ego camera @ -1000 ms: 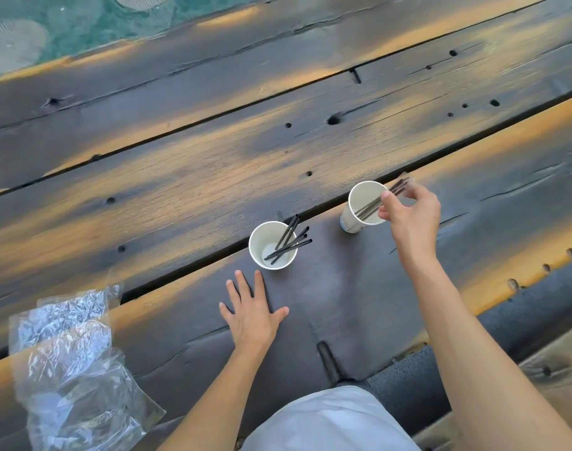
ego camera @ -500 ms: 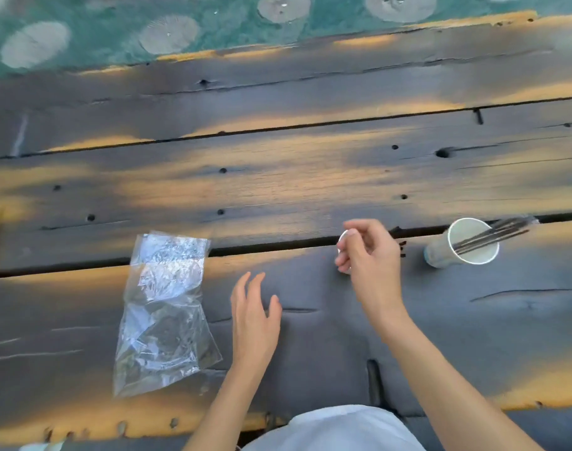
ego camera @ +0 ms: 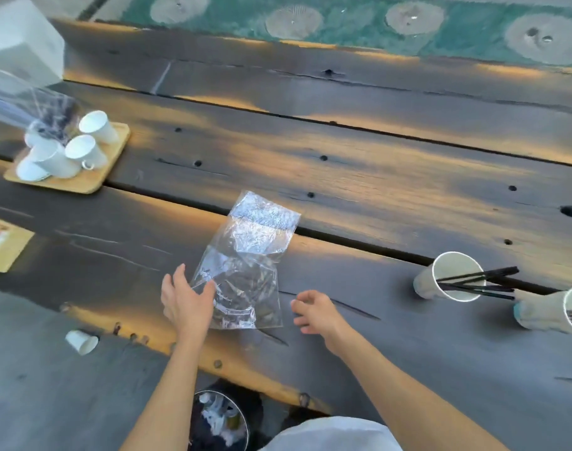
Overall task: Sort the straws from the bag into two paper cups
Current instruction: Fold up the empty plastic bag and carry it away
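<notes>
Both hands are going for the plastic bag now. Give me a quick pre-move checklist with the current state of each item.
1. Left hand on the plastic bag: ok, fingers touch its left edge, no grip yet.
2. Right hand free: ok, holds nothing, just right of the bag.
3. Bag lies flat on the table: ok.
4. Straws left in the bag: cannot tell, crinkled plastic hides it.
5. Near cup holds black straws: ok.
6. Second cup at the frame's right edge: cannot tell, cut off.
</notes>
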A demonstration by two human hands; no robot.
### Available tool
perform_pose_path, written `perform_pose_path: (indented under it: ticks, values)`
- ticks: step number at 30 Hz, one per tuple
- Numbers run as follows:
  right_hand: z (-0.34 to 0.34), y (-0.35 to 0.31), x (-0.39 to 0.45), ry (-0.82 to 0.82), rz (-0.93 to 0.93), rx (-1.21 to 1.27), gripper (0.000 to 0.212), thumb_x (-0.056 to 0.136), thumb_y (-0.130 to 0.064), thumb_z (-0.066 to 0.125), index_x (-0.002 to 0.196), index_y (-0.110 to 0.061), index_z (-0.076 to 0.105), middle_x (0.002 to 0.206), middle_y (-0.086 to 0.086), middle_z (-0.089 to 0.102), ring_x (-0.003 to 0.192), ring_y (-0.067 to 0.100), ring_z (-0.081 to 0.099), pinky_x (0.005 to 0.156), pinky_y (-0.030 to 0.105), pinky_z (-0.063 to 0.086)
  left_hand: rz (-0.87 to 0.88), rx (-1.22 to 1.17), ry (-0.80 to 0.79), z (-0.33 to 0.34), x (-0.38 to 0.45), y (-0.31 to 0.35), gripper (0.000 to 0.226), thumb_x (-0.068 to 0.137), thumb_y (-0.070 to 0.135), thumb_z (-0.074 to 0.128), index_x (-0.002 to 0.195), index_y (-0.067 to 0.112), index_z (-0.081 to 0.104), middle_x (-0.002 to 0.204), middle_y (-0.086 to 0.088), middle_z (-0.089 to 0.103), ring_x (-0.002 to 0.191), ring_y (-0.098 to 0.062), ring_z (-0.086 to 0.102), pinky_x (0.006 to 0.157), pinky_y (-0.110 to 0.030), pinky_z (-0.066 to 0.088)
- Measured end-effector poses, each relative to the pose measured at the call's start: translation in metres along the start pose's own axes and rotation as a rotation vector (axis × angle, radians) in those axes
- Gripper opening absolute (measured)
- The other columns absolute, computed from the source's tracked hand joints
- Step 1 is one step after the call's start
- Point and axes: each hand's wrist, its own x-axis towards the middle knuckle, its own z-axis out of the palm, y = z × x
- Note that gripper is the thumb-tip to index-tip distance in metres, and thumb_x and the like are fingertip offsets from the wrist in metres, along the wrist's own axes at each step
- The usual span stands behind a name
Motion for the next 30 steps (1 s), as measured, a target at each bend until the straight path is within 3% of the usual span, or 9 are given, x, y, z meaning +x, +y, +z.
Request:
perform_pose_path:
  ticks: [3,6,8,11,13,15,18,25,30]
  values:
    - [0.010,0.002,0.005,-0.045,0.026,-0.008,0.037,0.095,-0.027,0.064,0.125,-0.011,0.049,0.099,0.005,0.058,0.078,0.019,0.054,0.066,0.028,0.046,-0.130,0.046,-0.174,0.006,0.010,-0.020,0.075,0.094,0.035,0.062,0.157,0.017,0.025,0.156,-0.020,0.037,0.142,-0.041,0.035,0.112,-0.057,0.030]
    - [0.013,0.005,0.008,-0.036,0.013,-0.015,0.033,0.094,-0.027,0.065,0.121,-0.011,0.053,0.097,0.003,0.063,0.078,0.018,0.058,0.067,0.028,0.049,-0.128,0.034,-0.321,0.016,0.003,-0.032,0.072,0.096,0.038,0.058,0.156,0.019,0.023,0.145,-0.014,0.051,0.131,-0.037,0.048,0.109,-0.054,0.037]
    - [0.008,0.009,0.010,-0.002,-0.025,0.000,0.024,0.095,-0.023,0.063,0.114,-0.008,0.060,0.089,0.004,0.066,0.070,0.016,0.058,0.064,0.027,0.049,-0.081,-0.031,-0.327,0.023,-0.009,-0.032,0.068,0.096,0.039,0.057,0.154,0.020,0.028,0.122,-0.005,0.065,0.114,-0.028,0.057,0.104,-0.051,0.040]
    - [-0.011,0.013,0.012,0.122,-0.099,-0.006,0.017,0.098,-0.018,0.055,0.095,-0.007,0.067,0.074,0.003,0.065,0.061,0.013,0.057,0.060,0.026,0.048,-0.088,-0.225,-0.349,0.034,-0.030,-0.030,0.063,0.097,0.041,0.059,0.151,0.020,0.034,0.091,0.003,0.067,0.095,-0.017,0.060,0.095,-0.044,0.046]
    - [-0.031,0.017,0.011,0.193,-0.121,-0.008,0.022,0.099,-0.018,0.052,0.084,-0.009,0.066,0.068,0.003,0.062,0.056,0.011,0.056,0.056,0.024,0.048,-0.204,-0.398,-0.394,0.040,-0.040,-0.025,0.053,0.096,0.044,0.060,0.142,0.022,0.043,0.091,-0.002,0.069,0.090,-0.019,0.065,0.086,-0.038,0.051]
    - [-0.051,0.023,0.009,0.229,-0.121,0.007,0.024,0.100,-0.017,0.053,0.080,-0.010,0.064,0.066,0.003,0.061,0.052,0.010,0.055,0.052,0.022,0.048,-0.341,-0.585,-0.448,0.047,-0.042,-0.022,0.034,0.097,0.042,0.061,0.122,0.019,0.057,0.082,-0.004,0.071,0.069,-0.016,0.064,0.070,-0.031,0.054]
    - [-0.078,0.034,0.004,0.252,-0.120,0.009,0.021,0.098,-0.013,0.055,0.080,-0.008,0.064,0.065,0.004,0.060,0.049,0.009,0.052,0.048,0.021,0.045,-0.433,-0.741,-0.590,0.056,-0.041,-0.023,0.020,0.096,0.027,0.066,0.105,0.010,0.072,0.063,0.001,0.066,0.052,-0.010,0.056,0.052,-0.025,0.049]
    - [-0.118,0.052,0.000,0.444,-0.137,0.197,0.025,0.095,-0.009,0.061,0.071,-0.006,0.058,0.060,0.005,0.053,0.048,0.011,0.046,0.043,0.019,0.039,-0.420,-0.765,-0.601,0.075,-0.051,-0.012,0.011,0.097,0.002,0.062,0.090,-0.001,0.069,0.070,-0.008,0.062,0.052,-0.011,0.054,0.048,-0.022,0.048]
    - [-0.134,0.060,0.000,0.412,-0.179,0.157,0.026,0.096,-0.009,0.061,0.069,-0.008,0.060,0.058,0.003,0.055,0.047,0.011,0.044,0.043,0.020,0.040,-0.415,-0.709,-0.713,0.078,-0.060,-0.005,0.017,0.096,0.020,0.068,0.098,0.004,0.070,0.082,-0.013,0.076,0.071,-0.023,0.069,0.065,-0.032,0.059]
